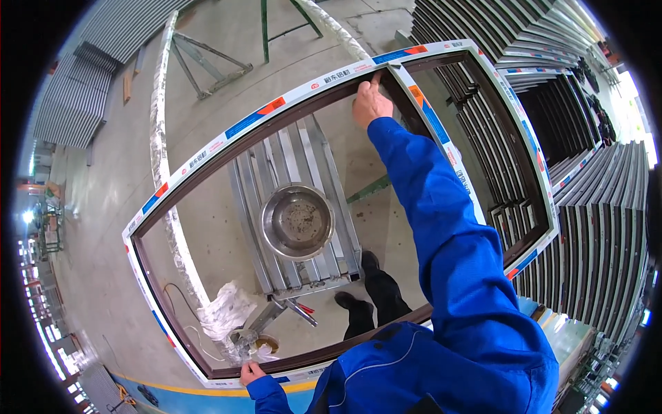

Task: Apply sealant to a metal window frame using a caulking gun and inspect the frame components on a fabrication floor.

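Observation:
A large window frame [255, 119], dark brown inside with white printed film on its faces, spans the view in front of me; a crossbar [429, 114] divides it. My right hand [372, 103] reaches to the far rail, at the inner corner by the crossbar. One finger points into that corner and the others curl; anything held there is hidden. At the near left rail, my left hand [252, 373] has its fingers closed on the frame's edge. Through the large opening, a steel basin [298, 221] with dark bits inside shows below.
Under the basin lies a rack of metal bars [286, 148], with a red-handled tool [305, 308] near its end. A wrapped support bar [160, 131] passes under the frame at left, with crumpled white wrap [226, 310]. Stacked frames [600, 234] stand at right.

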Demonstrator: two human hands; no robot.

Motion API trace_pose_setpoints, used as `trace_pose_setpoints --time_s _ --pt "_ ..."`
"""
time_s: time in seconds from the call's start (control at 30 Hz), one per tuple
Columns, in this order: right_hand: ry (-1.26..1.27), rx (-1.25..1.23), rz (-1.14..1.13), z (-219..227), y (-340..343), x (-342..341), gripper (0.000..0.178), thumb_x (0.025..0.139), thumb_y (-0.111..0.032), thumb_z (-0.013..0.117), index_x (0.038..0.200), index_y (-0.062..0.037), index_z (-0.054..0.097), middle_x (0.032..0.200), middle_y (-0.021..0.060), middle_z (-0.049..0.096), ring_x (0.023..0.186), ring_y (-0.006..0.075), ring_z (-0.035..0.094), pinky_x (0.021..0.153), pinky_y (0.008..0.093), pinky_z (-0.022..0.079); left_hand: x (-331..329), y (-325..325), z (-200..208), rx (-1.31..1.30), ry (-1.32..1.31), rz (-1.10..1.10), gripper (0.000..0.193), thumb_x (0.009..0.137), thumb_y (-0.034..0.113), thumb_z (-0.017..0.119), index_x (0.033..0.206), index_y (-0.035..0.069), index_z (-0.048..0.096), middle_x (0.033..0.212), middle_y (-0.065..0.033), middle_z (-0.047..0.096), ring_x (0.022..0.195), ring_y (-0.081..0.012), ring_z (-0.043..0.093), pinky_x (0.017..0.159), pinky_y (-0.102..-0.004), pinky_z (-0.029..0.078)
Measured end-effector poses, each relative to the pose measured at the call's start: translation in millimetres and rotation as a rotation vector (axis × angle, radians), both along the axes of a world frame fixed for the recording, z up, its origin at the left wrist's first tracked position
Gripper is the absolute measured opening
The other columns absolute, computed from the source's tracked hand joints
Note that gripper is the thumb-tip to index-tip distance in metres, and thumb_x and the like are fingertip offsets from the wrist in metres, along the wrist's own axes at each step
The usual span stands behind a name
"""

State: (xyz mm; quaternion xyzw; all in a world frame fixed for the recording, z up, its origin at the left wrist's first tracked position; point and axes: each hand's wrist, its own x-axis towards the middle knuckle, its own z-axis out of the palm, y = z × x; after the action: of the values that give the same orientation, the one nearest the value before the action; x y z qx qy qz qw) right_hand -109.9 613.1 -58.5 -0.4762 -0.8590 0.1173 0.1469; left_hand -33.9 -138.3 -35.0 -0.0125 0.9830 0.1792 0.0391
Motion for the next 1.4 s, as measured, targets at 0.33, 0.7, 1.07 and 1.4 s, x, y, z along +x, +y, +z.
trace_pose_setpoints --time_s 0.33,0.7,1.07,1.4 --pt "-0.073 -0.045 -0.075 7.3 -11.7 8.4 0.029 0.082 -0.012 0.051 0.108 0.0006 0.049 0.145 0.0334 0.028 0.089 0.0375 0.067 0.074 0.045 0.055 0.5 -1.1 1.7 -0.013 -0.025 0.022 0.026 0.087 0.02 0.057 0.077 -0.003 0.063 0.064 -0.0173 0.061 0.055 -0.025 0.052 0.056 -0.0373 0.045" --pt "-0.123 -0.039 -0.094 8.5 -20.8 19.3 0.029 0.08 -0.012 0.054 0.105 0.0017 0.053 0.135 0.0324 0.043 0.092 0.0353 0.067 0.075 0.0433 0.055 2.6 -5.7 -0.3 -0.01 0.005 0.012 0.024 0.086 0.019 0.057 0.075 -0.002 0.063 0.063 -0.0169 0.062 0.055 -0.0255 0.055 0.057 -0.0375 0.046" --pt "-0.06 -0.025 -0.084 12.7 -22.4 20.5 0.025 0.08 -0.007 0.052 0.103 0.0011 0.051 0.137 0.0329 0.04 0.091 0.039 0.066 0.074 0.0467 0.054 -0.3 0.5 4.0 -0.02 -0.006 0.028 0.027 0.088 0.02 0.057 0.074 -0.002 0.062 0.063 -0.0158 0.062 0.054 -0.0245 0.054 0.056 -0.0376 0.045" --pt "0.051 0.066 0.121 8.1 -17.6 11.6 0.022 0.083 -0.016 0.055 0.099 -0.0029 0.049 0.112 0.0225 0.06 0.091 0.0384 0.064 0.073 0.046 0.053 5.3 -5.3 -2.1 0.032 -0.015 0.063 0.024 0.086 0.02 0.059 0.077 -0.002 0.064 0.064 -0.0165 0.062 0.057 -0.0239 0.055 0.057 -0.0369 0.046"
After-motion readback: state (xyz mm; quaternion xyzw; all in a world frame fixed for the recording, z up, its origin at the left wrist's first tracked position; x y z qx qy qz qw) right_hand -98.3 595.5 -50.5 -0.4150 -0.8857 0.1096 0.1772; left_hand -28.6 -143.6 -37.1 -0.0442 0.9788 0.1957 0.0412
